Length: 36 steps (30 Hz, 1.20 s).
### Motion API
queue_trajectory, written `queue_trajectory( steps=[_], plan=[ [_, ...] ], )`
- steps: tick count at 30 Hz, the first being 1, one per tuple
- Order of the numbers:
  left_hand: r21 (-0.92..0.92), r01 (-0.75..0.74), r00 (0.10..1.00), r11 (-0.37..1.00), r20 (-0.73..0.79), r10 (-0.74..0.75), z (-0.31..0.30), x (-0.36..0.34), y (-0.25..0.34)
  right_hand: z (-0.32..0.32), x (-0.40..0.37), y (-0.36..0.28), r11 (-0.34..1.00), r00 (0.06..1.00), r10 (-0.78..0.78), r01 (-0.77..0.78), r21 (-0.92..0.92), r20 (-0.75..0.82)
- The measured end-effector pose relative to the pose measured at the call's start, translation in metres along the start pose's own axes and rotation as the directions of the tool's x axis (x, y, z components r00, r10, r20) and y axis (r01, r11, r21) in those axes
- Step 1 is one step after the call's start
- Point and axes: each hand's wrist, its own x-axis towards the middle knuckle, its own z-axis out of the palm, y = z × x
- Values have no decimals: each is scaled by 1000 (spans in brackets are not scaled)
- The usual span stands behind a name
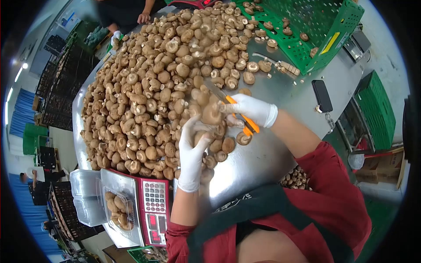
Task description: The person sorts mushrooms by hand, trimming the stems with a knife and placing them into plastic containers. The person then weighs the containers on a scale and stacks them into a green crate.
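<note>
My left hand (191, 153), in a white glove, curls its thumb and fingers around a brown shiitake mushroom (205, 128) at the edge of the pile. Motion blur softens that mushroom and another large one (212, 113) between my hands. In my white-gloved right hand (253, 109) is a knife (249, 122) with an orange-and-black handle, its dark blade pointing up and left over the mushrooms. Part of the handle is hidden by my fingers. A big heap of shiitake mushrooms (144, 96) spreads across the metal table (245, 168) beyond my left hand.
A red scale (154, 210) holds a clear tray of mushrooms (119, 210), beside stacked clear trays (87, 197). At right lie a green crate (307, 57), another knife (287, 66) and a phone (322, 95). Another person's hand (144, 17) rests near the far edge.
</note>
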Motion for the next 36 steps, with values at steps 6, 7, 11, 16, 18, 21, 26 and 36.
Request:
queue_trajectory(
  steps=[6, 7, 11, 16, 18, 21, 26, 36],
  plan=[
    [-71, 138, 990, 988, 2, -138, 12, -18, -2, 23, -33, 30, 983, 995, 12, -30, -180, -99],
    [-102, 153, 988, 983, 2, -154, 10, -20, -6, 25, -36, 39, 917, 966, -186, 104, -384, -181],
    [-225, 134, 983, 965, -91, -158, 20, -27, -8, 37, -64, 46, 374, 817, -566, 135, -918, -110],
    [-258, 185, 978, 948, -44, -203, 29, -31, -13, 49, -76, 46, 184, 838, -545, 75, -980, -38],
    [-266, 201, 975, 943, -39, -219, 32, -31, -13, 49, -77, 46, 184, 837, -545, 57, -981, -54],
    [-226, 172, 985, 959, 26, -171, 21, -30, -23, 51, -78, 43, 189, 845, -530, 34, -981, -72],
    [-207, 173, 985, 963, 12, -175, 27, -31, -18, 50, -78, 39, 156, 874, -476, -26, -987, -98],
    [-174, 126, 983, 977, -107, -147, 34, -36, 1, -16, -87, 43, 540, 612, -639, -73, -838, -466]
  ],
)
